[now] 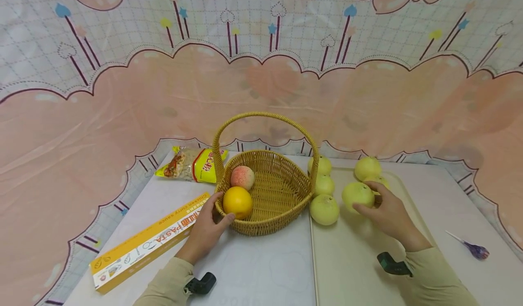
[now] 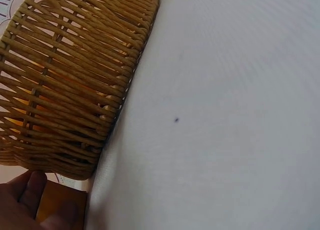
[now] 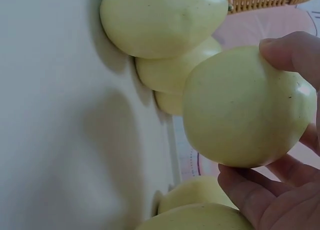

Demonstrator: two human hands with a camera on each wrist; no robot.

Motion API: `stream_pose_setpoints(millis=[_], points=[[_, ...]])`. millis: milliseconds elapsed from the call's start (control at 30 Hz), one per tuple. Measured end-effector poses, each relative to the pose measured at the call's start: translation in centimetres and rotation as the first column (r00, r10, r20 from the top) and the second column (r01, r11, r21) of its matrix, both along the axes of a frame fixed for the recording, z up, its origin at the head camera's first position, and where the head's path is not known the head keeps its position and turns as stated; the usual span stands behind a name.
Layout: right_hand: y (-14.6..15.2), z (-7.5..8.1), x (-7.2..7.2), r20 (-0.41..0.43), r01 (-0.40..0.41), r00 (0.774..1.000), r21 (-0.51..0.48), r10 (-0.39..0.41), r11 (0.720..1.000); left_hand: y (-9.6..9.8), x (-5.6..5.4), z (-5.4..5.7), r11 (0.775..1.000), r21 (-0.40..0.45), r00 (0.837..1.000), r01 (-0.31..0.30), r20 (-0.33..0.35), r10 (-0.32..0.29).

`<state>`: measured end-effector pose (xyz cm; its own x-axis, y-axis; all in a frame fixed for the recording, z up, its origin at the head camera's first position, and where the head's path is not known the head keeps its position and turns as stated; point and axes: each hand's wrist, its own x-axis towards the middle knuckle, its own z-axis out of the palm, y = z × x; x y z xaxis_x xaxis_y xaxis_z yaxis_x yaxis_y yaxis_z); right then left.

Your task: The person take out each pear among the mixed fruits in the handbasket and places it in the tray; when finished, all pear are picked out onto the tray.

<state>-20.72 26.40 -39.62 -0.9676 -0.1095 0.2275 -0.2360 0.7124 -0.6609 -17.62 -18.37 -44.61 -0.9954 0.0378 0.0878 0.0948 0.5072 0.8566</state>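
Note:
A wicker basket (image 1: 265, 226) with a tall arched handle holds an orange (image 1: 238, 203) and a peach (image 1: 242, 177) on its left side. My left hand (image 1: 207, 230) grips the basket's left front rim beside the orange, thumb at the front and fingers round the left side. In my right hand (image 1: 390, 215) is a pale green round fruit (image 1: 357, 196), pinched between thumb and fingers. The right wrist view shows that fruit (image 3: 245, 107) raised off the beige tray (image 1: 347, 269). Similar fruits (image 1: 324, 209) line the tray's left edge, and two more (image 1: 367, 168) sit behind my right hand.
A long orange-and-white pasta box (image 1: 151, 242) lies left of my left hand. Behind it, a yellow snack bag (image 1: 192, 164) rests by the basket. A wrapped lollipop (image 1: 476, 250) lies right of the tray. A patterned cloth (image 1: 261, 88) hangs behind the table.

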Motion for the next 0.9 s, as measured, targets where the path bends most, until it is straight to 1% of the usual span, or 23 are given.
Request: stream_pose_setpoints(millis=[533, 700, 800, 900], points=[[-0.7, -0.8, -0.1, 0.018, 0.000, 1.000, 0.000, 0.000, 1.000, 0.1, 0.0, -0.2, 1.000, 0.019, 1.000, -0.023, -0.016, 0.024], [-0.9, -1.1, -0.2, 0.072, -0.007, 0.997, -0.033, 0.009, 0.999, 0.1, 0.2, -0.2, 0.999, 0.028, 0.999, -0.041, -0.013, 0.041], [-1.1, -1.4, -0.2, 0.110, 0.004, 0.994, -0.049, 0.002, 0.999, 0.1, 0.3, -0.2, 0.999, 0.024, 0.999, -0.049, -0.015, 0.049], [-1.3, -1.7, -0.3, 0.128, 0.009, 0.992, -0.057, -0.002, 0.998, 0.1, 0.3, -0.2, 0.998, 0.017, 0.998, -0.056, -0.022, 0.056]])
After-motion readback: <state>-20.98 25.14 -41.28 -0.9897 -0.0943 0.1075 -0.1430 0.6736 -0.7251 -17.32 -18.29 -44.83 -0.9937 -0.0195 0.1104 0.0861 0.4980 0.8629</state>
